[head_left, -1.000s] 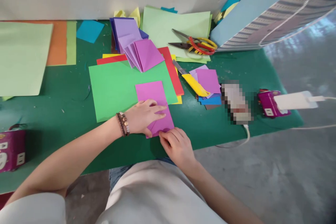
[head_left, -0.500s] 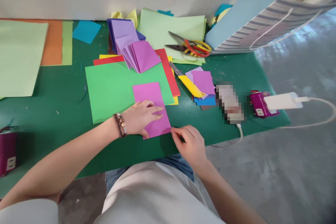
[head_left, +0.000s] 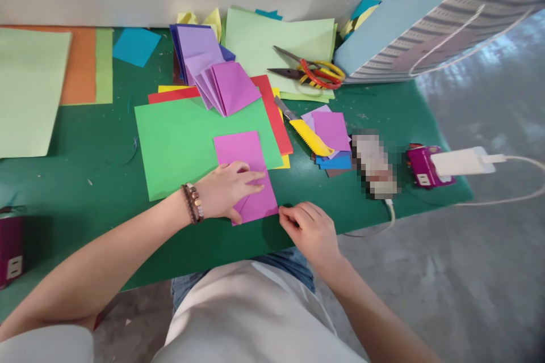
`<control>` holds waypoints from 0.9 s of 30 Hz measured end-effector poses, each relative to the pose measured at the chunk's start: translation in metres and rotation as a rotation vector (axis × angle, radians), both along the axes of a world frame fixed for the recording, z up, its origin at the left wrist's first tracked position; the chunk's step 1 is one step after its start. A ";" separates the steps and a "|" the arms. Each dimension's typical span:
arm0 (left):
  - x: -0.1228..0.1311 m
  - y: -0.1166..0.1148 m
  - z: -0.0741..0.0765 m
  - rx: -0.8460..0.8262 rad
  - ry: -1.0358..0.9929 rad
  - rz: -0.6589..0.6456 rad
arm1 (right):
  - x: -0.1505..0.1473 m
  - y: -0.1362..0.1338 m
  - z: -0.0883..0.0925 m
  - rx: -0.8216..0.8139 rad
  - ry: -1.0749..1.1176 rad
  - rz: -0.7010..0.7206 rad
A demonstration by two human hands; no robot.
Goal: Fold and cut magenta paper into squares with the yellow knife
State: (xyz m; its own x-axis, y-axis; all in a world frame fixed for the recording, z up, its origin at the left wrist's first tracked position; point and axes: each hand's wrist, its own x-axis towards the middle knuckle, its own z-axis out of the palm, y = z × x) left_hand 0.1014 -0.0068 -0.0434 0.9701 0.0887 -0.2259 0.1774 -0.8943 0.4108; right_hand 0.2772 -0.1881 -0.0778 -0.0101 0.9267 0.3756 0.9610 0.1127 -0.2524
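A magenta sheet of paper (head_left: 242, 147) lies partly on a green sheet (head_left: 174, 142) and partly on the table. My left hand (head_left: 230, 188) rests across its middle, fingers spread and palm down, a fold line showing near the thumb. At the sheet's lower right corner, the thumb and fingertips of my right hand (head_left: 310, 232) are pinched together on the paper's edge. Folded purple and magenta papers (head_left: 236, 88) stand beyond the green sheet. A yellow utility knife (head_left: 309, 135) lies against small purple paper squares (head_left: 332, 130), right of the green sheet.
Scissors and pliers with red and yellow handles (head_left: 319, 75) lie on pale green sheets (head_left: 272, 28). A paper bag (head_left: 409, 34) stands back right. A blurred-out phone (head_left: 374, 164) and a purple power strip (head_left: 426, 164) with a charger are on the right. Large sheets (head_left: 29, 91) lie left.
The view has shifted slightly. Both hands stay in almost the same place on the magenta sheet, and nothing else has visibly moved.
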 end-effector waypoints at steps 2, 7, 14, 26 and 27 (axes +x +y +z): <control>0.000 0.000 0.000 -0.001 -0.004 0.002 | 0.000 -0.002 -0.001 0.009 0.020 -0.004; 0.000 -0.001 -0.001 0.003 -0.006 0.004 | -0.005 -0.003 -0.001 -0.002 0.034 0.024; 0.000 0.000 -0.002 -0.002 -0.009 -0.008 | -0.009 0.000 -0.001 -0.016 0.043 0.033; -0.001 0.001 -0.003 -0.006 -0.033 -0.001 | -0.023 0.001 -0.003 -0.003 0.157 0.041; -0.001 0.001 -0.003 -0.010 -0.031 0.001 | -0.021 0.000 -0.003 0.012 0.173 0.014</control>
